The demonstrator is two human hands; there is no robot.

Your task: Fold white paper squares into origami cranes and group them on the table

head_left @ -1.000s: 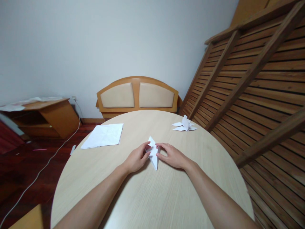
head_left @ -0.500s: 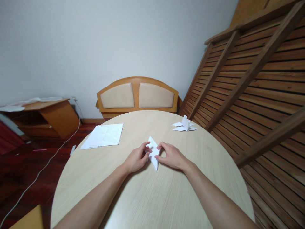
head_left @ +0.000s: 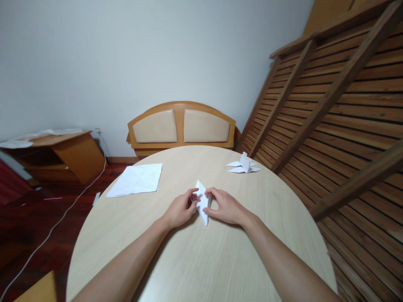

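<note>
Right hand (head_left: 227, 206) now reaches farther over folded paper (head_left: 202, 201).

soft light greyed the wall (head_left: 176, 50), glare paled the tabletop (head_left: 157, 289) at bottom centre, faint shadow underlay the left hand (head_left: 180, 210), the lower-left floor (head_left: 19, 230) lay dim, wide-angle distortion stretched right-edge slats (head_left: 365, 110)

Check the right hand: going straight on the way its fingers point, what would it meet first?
The right hand would first meet the diamond-shaped folded paper, which its fingertips seem to touch; beyond that, probably the left hand, though depth is unclear.
</note>
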